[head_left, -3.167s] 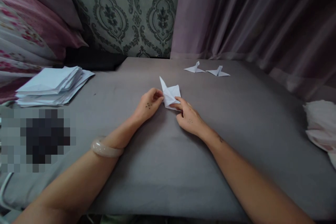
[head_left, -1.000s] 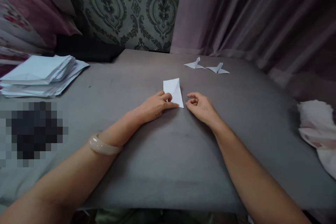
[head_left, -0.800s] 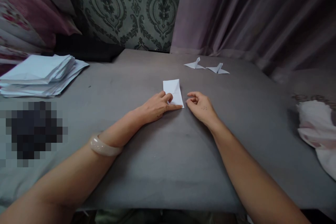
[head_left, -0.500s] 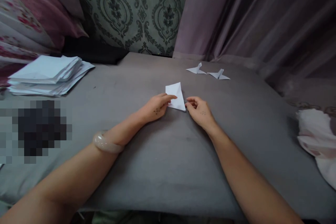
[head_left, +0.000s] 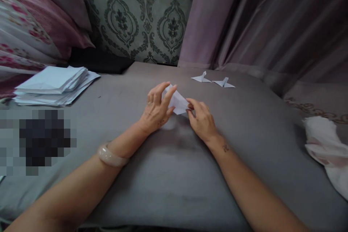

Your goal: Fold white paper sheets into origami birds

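Between my hands, raised a little off the grey cloth, is a folded sheet of white paper, tilted. Thumb and fingers of my right hand pinch its right corner. My left hand, with a pale bangle on its wrist, is at the paper's left side. Its fingers are spread, the index finger crossing in front of the paper and the thumb near the lower edge. Whether the left fingertips press on the paper is hard to see. Beyond the right hand lie two folded paper birds side by side.
A stack of white paper lies at the far left, in front of a dark folded cloth. Crumpled white fabric rests at the right edge. Curtains and a patterned wall bound the back. A blurred patch covers the left side.
The folded paper has been lifted from the cloth and turned. My right hand has taken hold of its right corner, while my left hand has risen and spread its fingers. The view has tipped up slightly.
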### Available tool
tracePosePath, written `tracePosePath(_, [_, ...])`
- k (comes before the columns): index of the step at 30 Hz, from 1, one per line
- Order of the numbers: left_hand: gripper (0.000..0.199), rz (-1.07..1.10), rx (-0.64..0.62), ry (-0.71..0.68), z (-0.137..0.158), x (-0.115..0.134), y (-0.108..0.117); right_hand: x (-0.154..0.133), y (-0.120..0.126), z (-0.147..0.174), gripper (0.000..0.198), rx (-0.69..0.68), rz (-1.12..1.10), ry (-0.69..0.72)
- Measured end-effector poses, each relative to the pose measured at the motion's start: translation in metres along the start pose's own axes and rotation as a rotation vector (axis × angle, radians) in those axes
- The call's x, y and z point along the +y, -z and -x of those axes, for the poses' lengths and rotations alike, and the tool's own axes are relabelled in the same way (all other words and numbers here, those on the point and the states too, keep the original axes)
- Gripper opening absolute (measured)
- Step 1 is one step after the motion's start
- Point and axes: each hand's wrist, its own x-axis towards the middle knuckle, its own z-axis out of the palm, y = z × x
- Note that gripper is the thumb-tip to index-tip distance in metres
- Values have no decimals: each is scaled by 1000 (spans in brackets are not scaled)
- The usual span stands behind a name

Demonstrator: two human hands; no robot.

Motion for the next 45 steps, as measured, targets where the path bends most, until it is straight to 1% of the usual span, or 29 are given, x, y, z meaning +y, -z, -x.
tracePosePath(1, [57, -72, 39, -60, -1, 3, 4, -2, 2, 0, 34, 14, 101, 100])
tracePosePath(2, [51, -135, 50, -106, -2, 7, 7, -3, 5, 0, 34, 23, 183, 180])
tracePosePath(3, [45, -185, 39, -140, -2, 9, 10, -4, 6, 1, 34, 26, 241, 239])
tracePosePath(5, [31, -247, -53, -189, -1, 12, 12, -5, 9, 2, 35, 15, 298, 291])
tracePosePath(7, [24, -262, -183, -221, 0, 13, 11, -5, 11, 3, 36, -51, 311, 272])
tracePosePath(10, [23, -247, -381, -233, 0, 18, 11, -3, 18, 7, 40, -218, 286, 174])
tracePosePath(13, [20, -223, -559, -246, -1, 27, 14, -1, 24, 10, 44, -371, 245, 126])
tracePosePath(15, [19, -207, -654, -247, -1, 33, 16, 0, 25, 11, 46, -414, 234, 107])
tracePosePath(17, [17, -197, -723, -215, -1, 38, 18, 0, 25, 12, 48, -416, 225, 74])
tracePosePath(20, [19, -190, -774, -155, -1, 41, 18, 1, 22, 11, 51, -390, 196, 40])
tracePosePath(23, [27, -169, -782, -81, -1, 40, 16, 2, 21, 10, 43, -375, 177, 6])
tracePosePath(26, [30, -77, -736, 33, -1, 35, 15, 3, 21, 9, 29, -392, 119, -95])
tracePosePath(31, [24, 137, -619, 296, 0, 26, 14, 7, 21, 7, 23, -377, -17, -275])
tracePosePath(34, [22, 197, -594, 454, -1, 26, 15, 6, 19, 6, 21, -351, -48, -367])
tracePosePath(36, [21, 205, -551, 542, -1, 26, 15, 4, 16, 6, 20, -327, -41, -408])
tracePosePath(38, [28, 201, -484, 605, -1, 25, 14, 3, 13, 7, 19, -308, -14, -410])
tracePosePath(40, [35, 193, -439, 634, 0, 22, 13, 3, 10, 8, 19, -289, 36, -368])
tracePosePath(43, [38, 214, -438, 652, 2, 15, 10, 3, 7, 11, 21, -258, 128, -230])
tracePosePath(45, [39, 259, -457, 689, 2, 9, 9, 4, 6, 12, 24, -254, 147, -138])
